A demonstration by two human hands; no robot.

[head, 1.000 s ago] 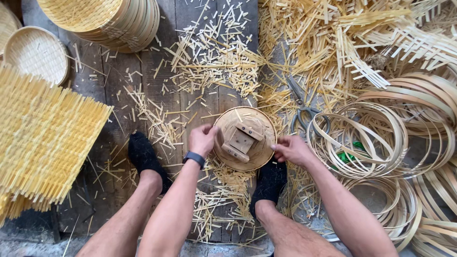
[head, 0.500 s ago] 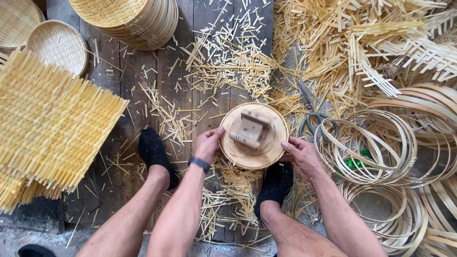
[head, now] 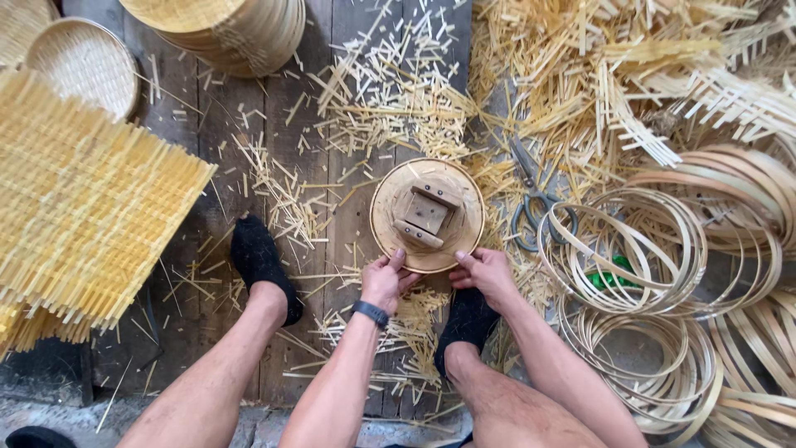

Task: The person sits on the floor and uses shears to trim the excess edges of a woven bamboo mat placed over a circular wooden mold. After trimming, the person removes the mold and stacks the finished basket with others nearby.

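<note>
Here I see both hands at the near rim of a round wooden form [head: 427, 216], which lies on the plank floor [head: 207, 166] between my feet. The left hand [head: 385, 280] is clamped on the rim, thumb on top and fingers curled beneath; the right hand [head: 482, 272] pinches the same rim just beside it, thumb pressed on the top face. A block of small wooden cleats [head: 424, 214] sits at the middle of the disc, untouched.

What could go wrong, to my eye: both grips crowd one side, so the far side has nothing steadying it and the form could tip or slide on the loose bamboo offcuts [head: 390, 99] littering the boards. The scissors [head: 535, 207] lie just beside the disc's right edge (blades pointing away, though), so a slip that way might knock them. The stacked bamboo hoops [head: 630, 249] near the right forearm could also snag an elbow. The woven mat [head: 83, 224] and the baskets [head: 232, 29] sit well apart.
</note>
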